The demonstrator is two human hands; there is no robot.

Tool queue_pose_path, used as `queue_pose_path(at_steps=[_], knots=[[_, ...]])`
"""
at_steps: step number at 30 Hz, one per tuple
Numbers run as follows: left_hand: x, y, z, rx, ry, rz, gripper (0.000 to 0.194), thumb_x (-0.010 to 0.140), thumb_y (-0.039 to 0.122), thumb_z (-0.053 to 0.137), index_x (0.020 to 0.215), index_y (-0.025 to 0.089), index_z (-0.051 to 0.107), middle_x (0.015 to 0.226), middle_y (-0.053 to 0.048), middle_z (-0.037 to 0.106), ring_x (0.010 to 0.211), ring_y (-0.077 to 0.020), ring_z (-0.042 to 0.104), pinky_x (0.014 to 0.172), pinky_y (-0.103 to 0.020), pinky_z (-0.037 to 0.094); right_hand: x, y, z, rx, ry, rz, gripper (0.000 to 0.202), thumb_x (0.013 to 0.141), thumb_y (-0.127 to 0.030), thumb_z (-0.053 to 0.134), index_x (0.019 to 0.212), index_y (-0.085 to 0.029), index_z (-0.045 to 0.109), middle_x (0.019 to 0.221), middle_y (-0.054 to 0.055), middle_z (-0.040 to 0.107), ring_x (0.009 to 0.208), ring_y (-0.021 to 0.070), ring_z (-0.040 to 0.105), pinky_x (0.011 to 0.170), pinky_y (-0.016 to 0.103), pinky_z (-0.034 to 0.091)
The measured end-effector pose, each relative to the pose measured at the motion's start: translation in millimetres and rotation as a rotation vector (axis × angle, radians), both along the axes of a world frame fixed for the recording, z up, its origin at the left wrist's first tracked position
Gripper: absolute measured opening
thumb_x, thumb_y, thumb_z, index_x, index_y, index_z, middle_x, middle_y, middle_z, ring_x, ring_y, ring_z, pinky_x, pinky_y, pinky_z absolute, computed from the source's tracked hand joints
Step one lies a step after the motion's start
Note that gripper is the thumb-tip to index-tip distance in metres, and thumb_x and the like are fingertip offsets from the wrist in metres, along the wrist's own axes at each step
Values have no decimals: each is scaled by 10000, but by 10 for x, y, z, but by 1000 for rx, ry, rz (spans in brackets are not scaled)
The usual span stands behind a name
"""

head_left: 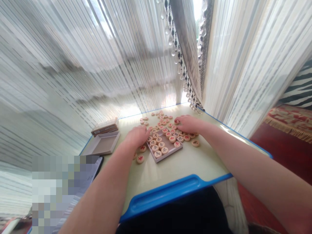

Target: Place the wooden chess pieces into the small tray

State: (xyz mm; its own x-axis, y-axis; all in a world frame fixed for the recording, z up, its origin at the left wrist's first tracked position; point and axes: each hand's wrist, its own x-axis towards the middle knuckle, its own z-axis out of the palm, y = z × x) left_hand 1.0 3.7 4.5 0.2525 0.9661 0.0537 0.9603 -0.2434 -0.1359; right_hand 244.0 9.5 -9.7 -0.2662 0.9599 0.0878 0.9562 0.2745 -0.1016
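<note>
A shallow open box (169,156) sits on the table, with round wooden Chinese chess pieces (164,150) lying in it. Black-marked pieces are in its left part and red-marked ones towards its right. At the box's left side is my left hand (138,136), its fingers bent; whatever lies beneath them is hidden. Beyond the box on the right, my right hand (187,124) has its fingertips closed on a Chinese chess piece (176,122). More pieces are scattered behind the box and beside it, such as a loose one (195,143) on the right.
An empty shallow box lid (106,152) and a closed carton (105,126) stand at the table's left. A dark-edged device (98,167) lies at the left edge. The table (168,172) has a blue rim with a trough (168,195) in front. Striped curtains hang behind.
</note>
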Motion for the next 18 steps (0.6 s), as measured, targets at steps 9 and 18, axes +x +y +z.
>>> queue_pose_path(at_steps=[9, 18], knots=[[-1, 5, -6, -11, -16, 10, 552, 870, 504, 173, 1011, 164, 585, 1117, -123, 596, 983, -246, 555, 792, -326, 429, -1, -28, 25, -41, -10, 36, 425, 796, -340, 458, 1194, -201, 512, 1201, 100, 550, 1100, 261, 485, 925, 353, 366], [7, -7, 1, -12, -19, 13, 563, 865, 522, 185, 1029, 159, 582, 1133, -118, 587, 997, -244, 549, 817, -321, 421, -7, -37, 45, -54, -29, 16, 451, 798, -358, 454, 1216, -194, 492, 1219, 106, 534, 1113, 271, 476, 924, 358, 368]])
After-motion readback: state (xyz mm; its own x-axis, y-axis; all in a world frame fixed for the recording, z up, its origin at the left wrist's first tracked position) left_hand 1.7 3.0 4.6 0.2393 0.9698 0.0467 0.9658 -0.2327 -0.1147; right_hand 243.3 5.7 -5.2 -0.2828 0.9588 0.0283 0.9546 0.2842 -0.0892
